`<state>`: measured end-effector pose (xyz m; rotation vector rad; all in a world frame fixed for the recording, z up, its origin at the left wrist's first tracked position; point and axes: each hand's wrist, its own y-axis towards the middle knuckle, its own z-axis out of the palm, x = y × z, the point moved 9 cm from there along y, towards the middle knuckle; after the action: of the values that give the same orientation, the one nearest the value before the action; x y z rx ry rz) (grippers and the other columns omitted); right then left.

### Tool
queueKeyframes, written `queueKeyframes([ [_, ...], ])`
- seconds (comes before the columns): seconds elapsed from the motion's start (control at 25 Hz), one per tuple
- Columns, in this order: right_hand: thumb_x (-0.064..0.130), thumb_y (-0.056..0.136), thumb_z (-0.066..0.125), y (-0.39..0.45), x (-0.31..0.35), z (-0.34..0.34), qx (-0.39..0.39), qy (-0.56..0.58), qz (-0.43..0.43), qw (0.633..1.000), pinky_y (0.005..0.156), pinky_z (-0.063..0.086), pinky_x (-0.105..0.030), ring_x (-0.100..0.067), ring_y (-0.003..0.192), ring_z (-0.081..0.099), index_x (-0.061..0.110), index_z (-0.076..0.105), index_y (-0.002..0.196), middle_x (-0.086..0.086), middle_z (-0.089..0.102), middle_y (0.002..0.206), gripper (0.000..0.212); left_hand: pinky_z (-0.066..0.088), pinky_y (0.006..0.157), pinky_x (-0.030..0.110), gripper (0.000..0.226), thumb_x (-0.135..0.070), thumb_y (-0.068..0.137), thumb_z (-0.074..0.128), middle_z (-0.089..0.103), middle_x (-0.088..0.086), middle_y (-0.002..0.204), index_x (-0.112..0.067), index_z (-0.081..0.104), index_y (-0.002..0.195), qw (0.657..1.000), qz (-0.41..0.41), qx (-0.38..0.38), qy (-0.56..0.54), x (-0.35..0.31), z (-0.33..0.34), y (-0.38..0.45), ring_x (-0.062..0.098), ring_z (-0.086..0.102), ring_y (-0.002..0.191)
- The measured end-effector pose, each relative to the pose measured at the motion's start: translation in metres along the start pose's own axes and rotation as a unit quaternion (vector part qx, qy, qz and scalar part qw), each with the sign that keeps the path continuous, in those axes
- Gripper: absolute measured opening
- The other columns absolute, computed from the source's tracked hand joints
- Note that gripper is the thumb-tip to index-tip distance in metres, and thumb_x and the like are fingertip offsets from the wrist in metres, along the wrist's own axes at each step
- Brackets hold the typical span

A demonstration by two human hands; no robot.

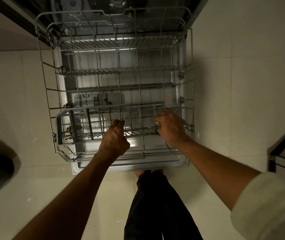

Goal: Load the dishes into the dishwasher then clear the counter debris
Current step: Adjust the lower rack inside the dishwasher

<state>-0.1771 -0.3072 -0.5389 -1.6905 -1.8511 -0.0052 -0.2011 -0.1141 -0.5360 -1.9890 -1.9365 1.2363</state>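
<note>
Both hands [114, 137] [171, 126] grip cutlery basket [93, 122]; rack [117, 80] seemingly empty; tiled floor [242, 84].

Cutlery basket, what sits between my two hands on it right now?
Head view: between the left hand and right hand there are only the cutlery basket's empty grid slots, with the lower rack's wires beneath. No dishes.

left hand [114, 138]: fingers curled, arm extended | right hand [171, 126]: fingers curled, arm extended
</note>
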Motion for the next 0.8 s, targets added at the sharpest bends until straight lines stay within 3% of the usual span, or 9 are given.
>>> queueKeyframes([
  [0.12, -0.007, 0.07, 0.078, 0.003, 0.001, 0.001, -0.001, 0.014, 0.007, 1.0, 0.07, 0.038, -0.02, -0.009, 0.074, 0.045, 0.008, 0.067, 0.068, -0.008, 0.066, 0.075, 0.019, 0.043, 0.101, 0.031, 0.078, 0.0, 0.075, 0.073, 0.044, 0.019, 0.145, 0.002, 0.041, 0.146, 1.0, -0.016, 0.011, 0.001, 0.001, 0.003, 0.001, 0.034, 0.049, 0.127],
  [0.28, -0.005, 0.074, 0.076, 0.004, 0.0, 0.004, 0.024, 0.0, 0.015, 1.0, 0.069, 0.039, -0.022, -0.012, 0.076, 0.049, 0.006, 0.068, 0.074, -0.011, 0.067, 0.08, 0.013, 0.037, 0.112, 0.033, 0.079, -0.002, 0.078, 0.072, 0.039, 0.018, 0.152, 0.0, 0.037, 0.149, 0.999, -0.033, 0.024, -0.008, 0.006, 0.006, 0.002, 0.032, 0.039, 0.139],
  [0.4, 0.0, 0.078, 0.076, 0.002, 0.004, 0.003, 0.039, -0.014, 0.005, 0.999, 0.073, 0.041, -0.021, -0.019, 0.085, 0.061, 0.006, 0.07, 0.081, -0.011, 0.069, 0.086, 0.009, 0.037, 0.111, 0.031, 0.078, 0.002, 0.079, 0.069, 0.042, 0.019, 0.149, 0.001, 0.036, 0.149, 0.999, -0.023, 0.028, -0.012, 0.003, 0.003, 0.0, 0.033, 0.041, 0.138],
  [0.68, 0.005, 0.082, 0.074, -0.006, 0.014, -0.007, 0.064, -0.034, 0.016, 0.997, 0.082, 0.05, -0.027, -0.021, 0.096, 0.062, 0.008, 0.07, 0.094, -0.01, 0.07, 0.098, 0.013, 0.03, 0.103, 0.019, 0.075, 0.008, 0.077, 0.068, 0.047, 0.02, 0.147, 0.003, 0.039, 0.146, 0.999, -0.023, 0.017, -0.026, -0.006, -0.017, -0.014, 0.033, 0.046, 0.135],
  [0.8, 0.009, 0.087, 0.07, -0.013, 0.029, -0.025, 0.085, -0.051, 0.03, 0.995, 0.087, 0.047, -0.027, -0.021, 0.103, 0.06, 0.009, 0.069, 0.106, -0.009, 0.068, 0.107, 0.019, 0.025, 0.108, 0.018, 0.079, 0.003, 0.08, 0.065, 0.037, 0.018, 0.155, -0.001, 0.032, 0.152, 0.999, -0.028, 0.02, -0.027, -0.014, -0.036, -0.025, 0.029, 0.035, 0.144],
])
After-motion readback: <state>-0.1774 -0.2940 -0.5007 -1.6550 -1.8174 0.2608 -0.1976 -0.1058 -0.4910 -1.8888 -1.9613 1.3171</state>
